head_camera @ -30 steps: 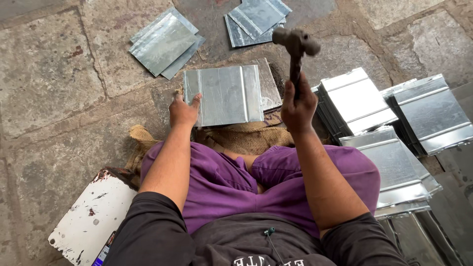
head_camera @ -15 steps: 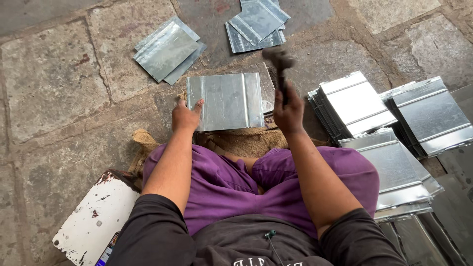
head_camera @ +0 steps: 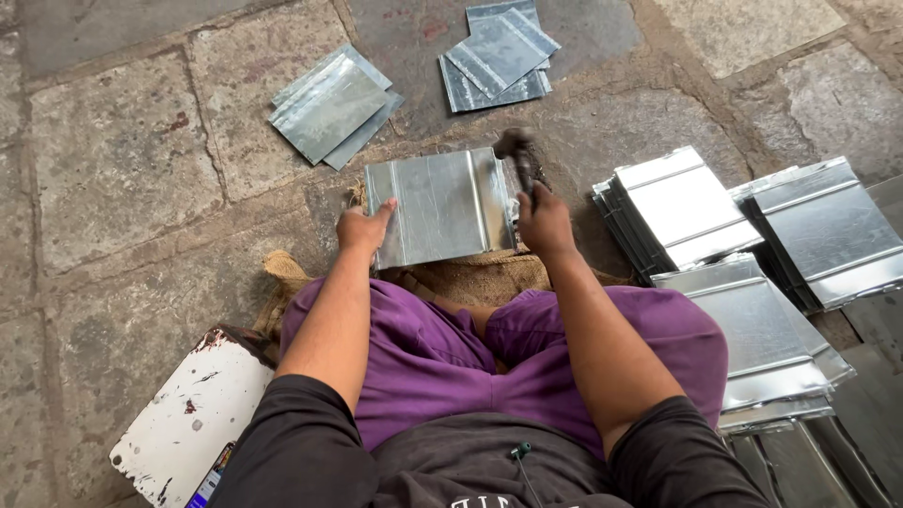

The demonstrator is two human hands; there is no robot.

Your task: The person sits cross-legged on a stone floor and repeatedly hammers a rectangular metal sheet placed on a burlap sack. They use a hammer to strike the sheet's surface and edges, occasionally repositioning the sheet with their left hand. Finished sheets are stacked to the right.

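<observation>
Stone floor [head_camera: 122, 160]: right hand [head_camera: 544, 221] swings hammer [head_camera: 515, 150] onto metal sheet [head_camera: 440, 207].

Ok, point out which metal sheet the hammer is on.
The single metal sheet on the sacking, pinned by the left hand; the hammer meets its right edge.

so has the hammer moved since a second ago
Yes. The hammer in the right hand has swung down: its head was up by the far pile of sheets, now it meets the right edge of the metal sheet.
</observation>
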